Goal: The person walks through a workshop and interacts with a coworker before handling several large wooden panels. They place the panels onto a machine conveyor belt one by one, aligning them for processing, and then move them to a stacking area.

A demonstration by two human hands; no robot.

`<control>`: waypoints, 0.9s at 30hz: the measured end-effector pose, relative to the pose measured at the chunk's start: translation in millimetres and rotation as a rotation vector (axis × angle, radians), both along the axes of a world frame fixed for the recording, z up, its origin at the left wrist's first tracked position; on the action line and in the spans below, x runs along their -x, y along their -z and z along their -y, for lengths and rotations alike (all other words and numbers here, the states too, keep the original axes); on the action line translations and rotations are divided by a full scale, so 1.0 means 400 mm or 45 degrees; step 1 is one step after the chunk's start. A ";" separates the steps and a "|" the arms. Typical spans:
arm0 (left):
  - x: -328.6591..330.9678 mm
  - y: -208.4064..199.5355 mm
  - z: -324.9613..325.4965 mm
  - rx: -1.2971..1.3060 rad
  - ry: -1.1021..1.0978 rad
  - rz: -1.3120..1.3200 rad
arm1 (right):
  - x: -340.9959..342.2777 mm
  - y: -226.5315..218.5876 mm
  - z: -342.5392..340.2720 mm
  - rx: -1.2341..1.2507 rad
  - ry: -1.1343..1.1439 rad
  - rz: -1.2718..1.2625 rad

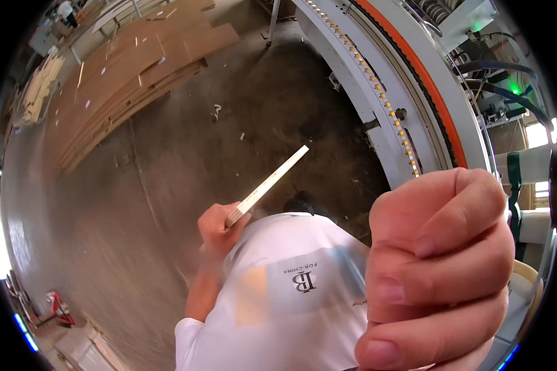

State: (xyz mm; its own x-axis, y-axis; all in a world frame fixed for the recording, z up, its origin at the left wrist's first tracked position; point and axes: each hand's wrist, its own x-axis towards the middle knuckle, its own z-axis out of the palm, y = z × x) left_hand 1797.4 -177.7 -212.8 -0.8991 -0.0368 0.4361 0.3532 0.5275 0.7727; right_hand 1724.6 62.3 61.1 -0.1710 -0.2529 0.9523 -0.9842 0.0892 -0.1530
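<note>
Head view: right hand is very close to the camera at lower right, curled into a tight fist, fingers folded over one another. Can't tell if anything is inside the fist; nothing shows sticking out of it.

Left hand is lower centre, arm extended down and away, fingers clamped around the near end of a thin pale wooden strip. The strip runs from the hand up and to the right, tilted, free end in the air above the concrete floor. It touches nothing but the hand.

White short-sleeved shirt with a dark printed mark fills the lower centre, between the two hands; that area is motion-blurred.

Upper right: long white machine rail with a row of small yellowish rollers and an orange-and-black belt alongside, curving with the lens. Green indicator lights and cables sit behind it.

Upper left: stack of flat brown boards on the floor, well apart from both hands. Paler slats are piled at the far left edge. Small scraps and debris are scattered on the floor near the machine base.
</note>
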 end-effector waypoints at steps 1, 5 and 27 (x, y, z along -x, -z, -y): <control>0.077 -0.020 0.004 0.001 0.025 -0.016 | 0.060 -0.004 0.005 -0.010 -0.002 0.011; 0.361 -0.029 0.060 0.031 0.121 0.024 | 0.317 0.034 0.024 -0.011 0.010 0.066; 1.923 0.114 0.325 -1.332 -0.514 0.092 | 2.017 1.042 -0.061 0.003 -0.416 2.297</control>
State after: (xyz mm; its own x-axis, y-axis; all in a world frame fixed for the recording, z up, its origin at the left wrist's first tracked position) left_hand 1028.1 -307.6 -258.6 -0.7605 -0.6485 -0.0327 0.2397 -0.3271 0.9141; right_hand 917.6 86.5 -355.8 -0.8178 -0.4815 -0.3152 0.3856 -0.0520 -0.9212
